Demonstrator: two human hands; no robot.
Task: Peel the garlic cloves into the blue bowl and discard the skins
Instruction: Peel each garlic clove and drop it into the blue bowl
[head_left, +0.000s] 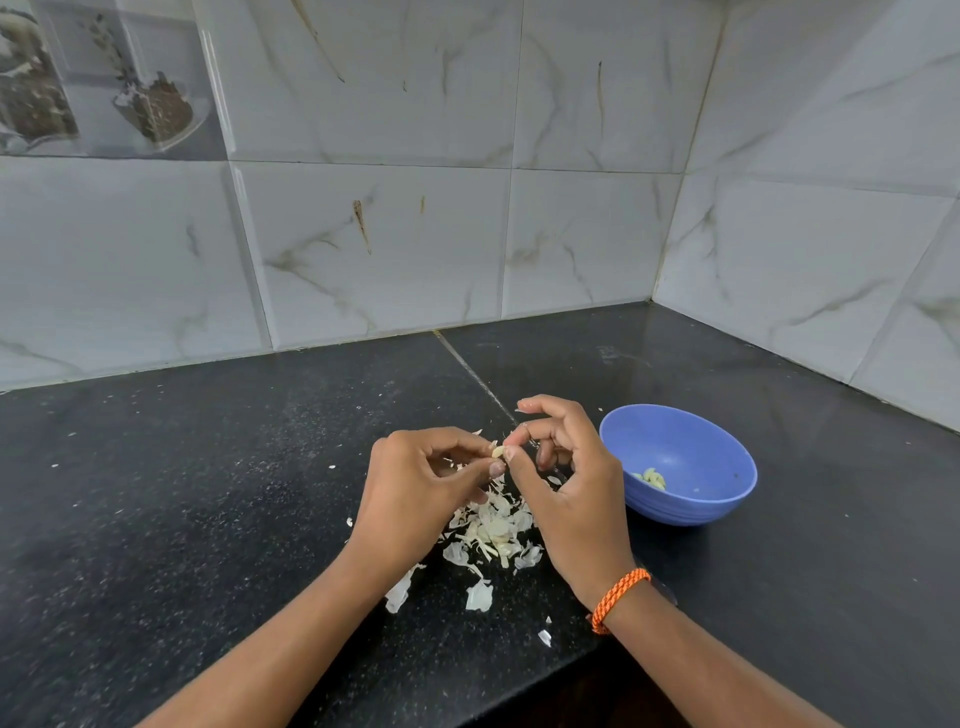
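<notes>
While left hand (415, 483) pinches garlic clove (498, 451), right hand (566, 483) fingertips pinching its skin

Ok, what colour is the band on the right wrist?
Orange, a braided cord wristband with darker flecks, seen best in the head view, the only one here.

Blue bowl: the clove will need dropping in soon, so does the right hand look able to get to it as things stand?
Probably yes. The blue bowl sits just right of the right hand, open side up, with nothing between them; the hand is busy pinching the clove.
</notes>
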